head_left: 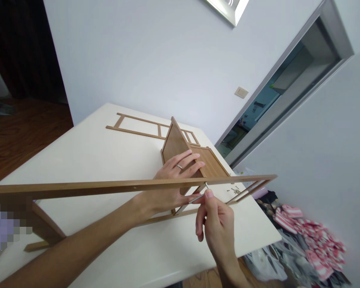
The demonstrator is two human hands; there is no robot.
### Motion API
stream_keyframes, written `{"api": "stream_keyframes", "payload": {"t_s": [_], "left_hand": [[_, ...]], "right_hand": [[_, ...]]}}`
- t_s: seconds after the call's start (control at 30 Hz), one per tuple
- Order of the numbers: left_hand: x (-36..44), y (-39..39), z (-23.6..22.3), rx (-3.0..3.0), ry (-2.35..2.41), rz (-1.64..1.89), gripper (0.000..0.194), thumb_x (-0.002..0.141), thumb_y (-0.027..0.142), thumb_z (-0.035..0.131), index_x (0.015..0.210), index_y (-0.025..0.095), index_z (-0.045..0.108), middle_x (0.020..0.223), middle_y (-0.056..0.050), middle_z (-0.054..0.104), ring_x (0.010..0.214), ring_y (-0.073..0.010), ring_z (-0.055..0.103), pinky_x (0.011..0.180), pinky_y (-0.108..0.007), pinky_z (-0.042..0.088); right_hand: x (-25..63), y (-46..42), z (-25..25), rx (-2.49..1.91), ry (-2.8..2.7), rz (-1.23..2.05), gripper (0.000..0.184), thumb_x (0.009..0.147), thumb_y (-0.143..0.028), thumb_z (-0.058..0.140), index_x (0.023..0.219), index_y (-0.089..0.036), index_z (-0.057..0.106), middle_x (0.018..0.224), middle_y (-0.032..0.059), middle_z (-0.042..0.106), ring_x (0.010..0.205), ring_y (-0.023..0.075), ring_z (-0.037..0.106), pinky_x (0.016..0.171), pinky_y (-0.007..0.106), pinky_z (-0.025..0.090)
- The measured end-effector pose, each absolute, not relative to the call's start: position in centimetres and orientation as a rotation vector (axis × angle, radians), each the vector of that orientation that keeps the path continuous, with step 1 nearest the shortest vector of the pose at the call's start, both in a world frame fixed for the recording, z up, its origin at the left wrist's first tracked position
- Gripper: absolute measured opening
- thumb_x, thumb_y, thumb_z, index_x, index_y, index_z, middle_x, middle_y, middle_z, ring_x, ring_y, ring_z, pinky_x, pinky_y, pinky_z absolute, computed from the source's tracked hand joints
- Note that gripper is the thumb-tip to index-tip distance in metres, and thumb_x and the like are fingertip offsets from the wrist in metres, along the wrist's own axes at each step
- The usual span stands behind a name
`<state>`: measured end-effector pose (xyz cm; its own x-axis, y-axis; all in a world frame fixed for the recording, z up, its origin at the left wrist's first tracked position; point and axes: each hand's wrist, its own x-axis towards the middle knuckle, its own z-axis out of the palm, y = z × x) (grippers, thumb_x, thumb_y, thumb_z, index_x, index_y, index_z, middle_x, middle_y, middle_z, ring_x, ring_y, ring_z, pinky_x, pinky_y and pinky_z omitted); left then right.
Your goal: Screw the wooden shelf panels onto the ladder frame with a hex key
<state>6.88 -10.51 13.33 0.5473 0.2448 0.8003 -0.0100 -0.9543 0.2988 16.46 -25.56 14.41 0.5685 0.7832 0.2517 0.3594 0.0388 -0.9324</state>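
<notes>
While the pale wall [156, 60] rose behind everything, the white bench [138, 256] stretched out below it, bearing the wooden parts. Across the bench stood the wooden frame [93, 187], its long front rail running past both hands and a second rail lower down behind it. To the right of the bench, on the floor, lay a heap of pink-and-white striped cloth [324, 240], with a translucent plastic bag [264, 264] beside it. Near the far edge of the bench a ladder-like frame [138, 133] lay flat. One wooden panel [177, 140] stood tilted behind the front rail, and a second panel [211, 162] showed just to its right.

The left hand [175, 174] reached behind the rail with fingers extended against the tilted panel; whether it clasped the panel could not be told. The right hand [214, 214], in front of the rail, pinched an L-shaped metal key [195, 199] between thumb and fingers, the key's short end meeting the rail's underside. Several small screws [236, 191] lay loosely together on the bench, beyond the right hand. Smallest of all, a ring [179, 166] circled a left finger.
</notes>
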Motion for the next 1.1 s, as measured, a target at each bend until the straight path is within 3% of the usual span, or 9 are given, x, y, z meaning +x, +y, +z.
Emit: {"api": "stream_keyframes", "payload": {"t_s": [0.37,0.5,0.7,0.87,1.0,1.1], "left_hand": [[7.0,-10.5,13.3,2.510,0.195,1.375,0.067,0.097,0.063,0.064,0.148,0.021,0.054,0.161,-0.014,0.054,0.156,-0.0324,0.042,0.129,-0.050,0.040],[7.0,-10.4,13.2,2.513,0.192,1.368,0.061,0.099,0.057,0.063,0.148,0.023,0.053,0.162,-0.012,0.053,0.157,-0.0322,0.040,0.130,-0.051,0.039],[7.1,-10.4,13.2,2.524,0.179,1.392,0.061,0.100,0.058,0.061,0.147,0.020,0.053,0.162,-0.014,0.053,0.157,-0.0321,0.041,0.130,-0.050,0.039],[7.2,-10.3,13.0,2.531,0.174,1.430,0.058,0.101,0.054,0.061,0.147,0.020,0.054,0.160,-0.013,0.055,0.156,-0.0318,0.043,0.128,-0.050,0.041],[7.3,-10.3,12.9,2.528,0.172,1.447,0.063,0.099,0.058,0.064,0.147,0.019,0.054,0.159,-0.014,0.056,0.155,-0.0329,0.043,0.127,-0.051,0.043],[7.3,-10.3,12.9,2.529,0.174,1.440,0.065,0.098,0.059,0.065,0.148,0.019,0.054,0.160,-0.014,0.055,0.155,-0.0332,0.044,0.126,-0.051,0.044]], "right_hand": [[16.6,-25.6,14.6,-1.480,-1.041,0.545,0.064,0.103,-0.072,0.044,0.078,-0.018,0.066,0.036,-0.0049,0.049,0.029,0.0095,0.041,0.036,0.020,0.035],[16.8,-25.8,15.1,-1.478,-1.213,0.476,0.048,0.107,-0.057,0.049,0.082,-0.019,0.065,0.053,-0.0015,0.063,0.042,0.0104,0.056,0.044,0.021,0.043],[17.6,-26.0,15.5,-1.544,-1.458,0.281,0.019,0.102,-0.037,0.065,0.095,-0.020,0.069,0.059,-0.0045,0.065,0.046,0.0099,0.059,0.046,0.020,0.046],[18.5,-25.4,15.5,-1.516,-1.709,-0.122,0.012,0.102,-0.031,0.068,0.096,-0.021,0.067,0.068,-0.0039,0.072,0.048,0.0074,0.057,0.047,0.019,0.045],[19.4,-25.1,15.5,-1.422,-1.809,-0.621,0.020,0.097,-0.031,0.077,0.088,-0.022,0.061,0.063,-0.0065,0.066,0.049,0.0070,0.058,0.052,0.019,0.046],[20.2,-25.0,15.6,-1.358,-1.787,-0.815,0.026,0.091,-0.033,0.084,0.096,-0.022,0.061,0.065,-0.0062,0.067,0.052,0.0088,0.060,0.053,0.021,0.048]]}}
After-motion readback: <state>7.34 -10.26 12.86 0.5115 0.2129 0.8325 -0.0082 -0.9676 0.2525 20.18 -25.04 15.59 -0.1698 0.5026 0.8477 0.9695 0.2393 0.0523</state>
